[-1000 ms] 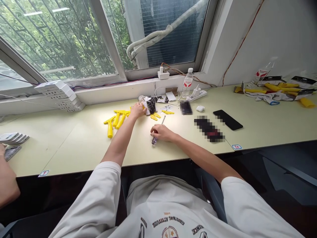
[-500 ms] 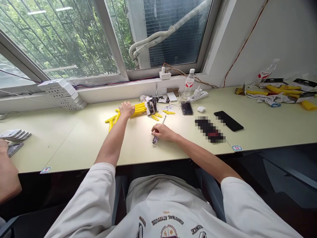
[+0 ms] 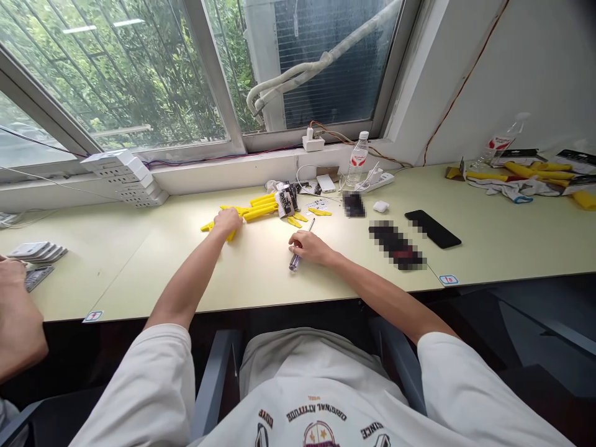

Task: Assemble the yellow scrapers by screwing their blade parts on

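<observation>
My right hand (image 3: 310,246) is closed around a screwdriver (image 3: 294,262) with a clear purplish handle. The screwdriver's thin metal shaft points away from me, over the bare tabletop. My left hand (image 3: 228,221) is curled over a yellow plastic handle (image 3: 231,236), partly hidden under the fingers. Another yellow piece (image 3: 207,228) pokes out to the left of this hand. To its right lie several yellow rods (image 3: 261,210), running to a crumpled black-and-white package (image 3: 285,201). Small flat yellow pieces (image 3: 294,221) rest beside the package.
A water bottle (image 3: 357,159) and a power strip (image 3: 377,180) stand near the window. To the right lie a black phone-shaped slab (image 3: 433,229) and a white earbud case (image 3: 380,206). White stacked boxes (image 3: 125,178) are at the left; another person's arm (image 3: 21,316) reaches in there.
My left hand has moved left and slightly nearer to me, and the yellow pieces under it have shifted. My right hand keeps hold of the screwdriver in nearly the same place.
</observation>
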A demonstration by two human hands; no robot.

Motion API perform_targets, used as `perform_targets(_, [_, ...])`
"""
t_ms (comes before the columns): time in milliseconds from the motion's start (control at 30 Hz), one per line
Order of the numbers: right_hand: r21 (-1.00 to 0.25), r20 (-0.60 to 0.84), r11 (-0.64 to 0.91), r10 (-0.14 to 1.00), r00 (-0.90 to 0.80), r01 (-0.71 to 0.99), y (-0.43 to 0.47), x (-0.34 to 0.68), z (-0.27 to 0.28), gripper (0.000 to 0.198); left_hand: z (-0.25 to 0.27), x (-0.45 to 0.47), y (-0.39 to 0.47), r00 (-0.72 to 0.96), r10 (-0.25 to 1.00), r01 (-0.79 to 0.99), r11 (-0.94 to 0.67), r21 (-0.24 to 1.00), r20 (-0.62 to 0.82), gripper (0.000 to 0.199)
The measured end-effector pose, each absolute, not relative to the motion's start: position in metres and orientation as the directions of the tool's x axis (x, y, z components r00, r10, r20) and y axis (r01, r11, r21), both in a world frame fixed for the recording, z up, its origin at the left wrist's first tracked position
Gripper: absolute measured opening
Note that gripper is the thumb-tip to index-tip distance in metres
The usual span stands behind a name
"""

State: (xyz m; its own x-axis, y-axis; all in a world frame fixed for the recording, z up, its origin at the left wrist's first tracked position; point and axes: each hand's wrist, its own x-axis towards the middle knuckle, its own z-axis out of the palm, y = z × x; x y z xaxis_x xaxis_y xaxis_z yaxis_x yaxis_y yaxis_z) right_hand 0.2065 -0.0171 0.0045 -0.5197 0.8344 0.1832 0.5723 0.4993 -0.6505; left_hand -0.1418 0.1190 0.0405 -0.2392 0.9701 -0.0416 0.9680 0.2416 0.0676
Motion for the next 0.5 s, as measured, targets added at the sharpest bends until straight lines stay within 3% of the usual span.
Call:
perform_targets(100, [-0.65, 0.195, 0.509, 0.83, -0.523, 0.565, -0.016, 0.207, 0.004, 0.007, 0.04, -0.136, 0.11, -0.232, 0.972, 0.97, 0.234, 0.06, -0.036, 0.032])
perform_targets(200, [-0.643, 0.189, 0.501, 0.836, -0.515, 0.578, -0.016, 0.208, 0.006, 0.008, 0.04, -0.136, 0.099, -0.298, 0.954, 0.941, 0.288, 0.18, 0.032, 0.031])
perform_targets(267, [-0.632, 0.174, 0.486, 0.848, -0.501, 0.604, -0.017, 0.209, 0.008, 0.008, 0.04, -0.138, 0.087, -0.372, 0.923, 0.891, 0.325, 0.317, 0.1, 0.031])
perform_targets(367, [-0.584, 0.151, 0.46, 0.871, -0.467, 0.669, -0.016, 0.21, 0.01, 0.009, 0.04, -0.141, 0.064, -0.453, 0.863, 0.775, 0.257, 0.578, 0.225, 0.021])
perform_targets(433, [-0.529, 0.139, 0.437, 0.89, -0.434, 0.727, -0.014, 0.212, 0.011, 0.012, 0.04, -0.137, 0.048, -0.5, 0.82, 0.624, 0.118, 0.773, 0.278, 0.013])
perform_targets(500, [-0.466, 0.135, 0.414, 0.907, -0.4, 0.782, -0.013, 0.213, 0.011, 0.018, 0.04, -0.125, 0.035, -0.452, 0.864, 0.341, -0.062, 0.938, 0.221, 0.014])
